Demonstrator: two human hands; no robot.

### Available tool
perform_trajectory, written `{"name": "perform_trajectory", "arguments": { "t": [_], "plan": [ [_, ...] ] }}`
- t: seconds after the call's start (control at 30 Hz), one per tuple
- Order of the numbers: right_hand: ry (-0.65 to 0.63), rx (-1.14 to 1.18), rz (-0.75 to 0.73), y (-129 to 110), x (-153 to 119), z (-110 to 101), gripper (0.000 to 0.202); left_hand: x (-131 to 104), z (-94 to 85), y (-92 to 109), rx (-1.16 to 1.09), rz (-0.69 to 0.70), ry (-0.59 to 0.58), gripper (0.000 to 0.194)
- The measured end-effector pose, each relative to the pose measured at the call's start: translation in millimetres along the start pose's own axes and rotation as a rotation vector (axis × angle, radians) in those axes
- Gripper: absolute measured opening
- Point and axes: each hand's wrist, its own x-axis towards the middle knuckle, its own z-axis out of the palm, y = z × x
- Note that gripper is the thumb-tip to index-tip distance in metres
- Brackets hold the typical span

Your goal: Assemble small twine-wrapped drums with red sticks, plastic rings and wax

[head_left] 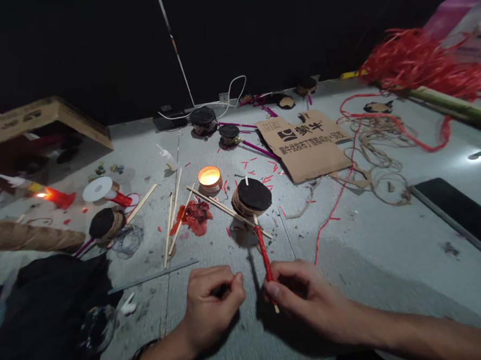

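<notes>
Our right hand (304, 293) pinches the red-wrapped handle (266, 257) near its lower end | black-topped drum (254, 194) beyond the grip, seemingly light, top-heavy, best held by that stiff handle | our left hand (213, 301) curls closed alongside, contents unclear

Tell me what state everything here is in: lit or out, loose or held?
Candle: lit.
Phone: screen dark.
Black-topped drum: attached to the red-wrapped handle.
Red-wrapped handle: held, lower tip bare.
Right hand: closed on the handle.
Left hand: curled shut; contents, if any, hidden.
Wooden sticks: loose, scattered.
Printed cardboard: lying flat.
Red strands: heaped loosely.
</notes>
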Motion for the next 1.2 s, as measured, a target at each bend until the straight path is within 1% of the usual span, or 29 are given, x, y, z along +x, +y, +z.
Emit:
{"name": "perform_trajectory", "arguments": {
  "t": [0.1,0.2,0.33,0.43,0.53,0.6,0.63,0.73,0.8,0.87,1.03,1.13,1.2],
  "plan": [
    [0.026,-0.015,-0.013,0.5,0.1,-0.2,0.052,-1.2,-1.0,3.8,0.005,0.043,0.0,0.046],
    [0.035,-0.016,0.005,-0.4,1.1,-0.1,0.052,-3.4,-2.1,5.8,0.011,0.085,-0.002,0.045],
    [0.055,-0.006,-0.013,-0.6,3.0,-0.6,0.049,-5.8,-4.0,5.9,0.041,0.16,-0.011,0.044],
    [0.056,-0.067,-0.028,0.1,2.5,-1.2,0.049,-6.5,-5.1,6.5,0.049,0.175,-0.009,0.044],
    [0.037,-0.157,-0.015,-0.8,0.3,-1.7,0.048,-6.6,-5.3,6.6,0.004,0.142,-0.009,0.044],
    [0.016,-0.197,-0.013,-2.4,-1.2,-2.0,0.046,-6.7,-4.6,5.2,-0.061,0.118,-0.028,0.042],
    [0.002,-0.211,-0.02,-3.2,-1.9,-2.0,0.045,-6.8,-4.1,4.0,-0.104,0.098,-0.042,0.037],
    [-0.042,-0.236,-0.065,-4.8,-3.1,-0.6,0.039,-6.2,-2.6,0.0,-0.247,-0.009,-0.102,0.009],
    [-0.069,-0.247,-0.091,-5.0,-3.5,1.7,0.033,-4.6,-1.9,-1.4,-0.331,-0.074,-0.156,0.024],
    [-0.097,-0.254,-0.103,-4.7,-4.0,4.8,0.029,-2.7,-1.0,-0.5,-0.352,-0.107,-0.22,0.031],
    [-0.166,-0.276,-0.133,-2.0,-5.0,12.1,0.023,-1.8,3.8,6.5,-0.301,-0.174,-0.319,0.032],
    [-0.163,-0.281,-0.153,2.0,-4.6,14.0,0.019,-3.4,7.3,6.4,-0.314,-0.2,-0.345,0.036],
    [-0.158,-0.291,-0.181,4.8,-3.9,15.0,0.02,-3.8,8.3,4.9,-0.331,-0.211,-0.364,0.038]
  ]
}}
